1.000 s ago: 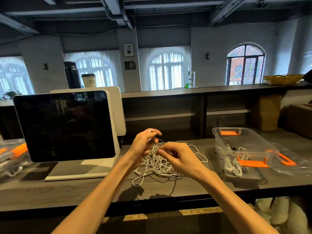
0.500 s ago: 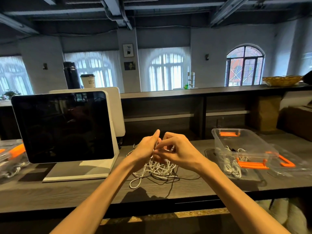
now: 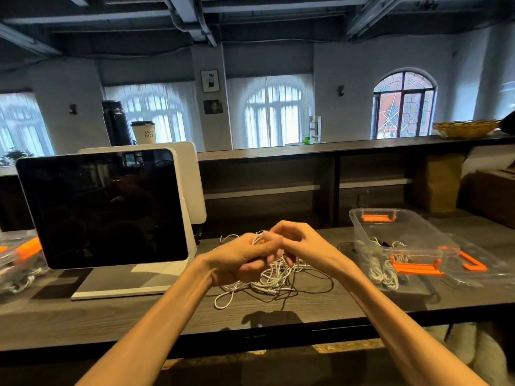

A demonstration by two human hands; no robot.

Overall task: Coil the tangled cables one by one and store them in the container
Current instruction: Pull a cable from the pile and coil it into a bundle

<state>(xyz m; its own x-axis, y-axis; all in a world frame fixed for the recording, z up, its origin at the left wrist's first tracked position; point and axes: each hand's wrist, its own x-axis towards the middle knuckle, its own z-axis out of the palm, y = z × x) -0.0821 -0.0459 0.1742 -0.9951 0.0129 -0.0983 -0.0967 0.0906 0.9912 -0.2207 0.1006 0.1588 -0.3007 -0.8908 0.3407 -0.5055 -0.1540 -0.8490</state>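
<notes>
Far on my left, the white paper cup with a dark lid (image 3: 145,132) says "ANYT" and "NICE"; the rest is hidden.

Daylight is coming through curtained arched windows (image 3: 274,112) set in a pale wall (image 3: 67,107), and a stained-glass window (image 3: 403,105) is glowing red at the right. Dark beams and pipes (image 3: 192,20) are running across the ceiling. A long dark shelf (image 3: 334,147) is standing behind the wooden tabletop (image 3: 83,316), carrying a woven basket (image 3: 465,129), a cup (image 3: 143,132) and a black flask (image 3: 115,122).
</notes>
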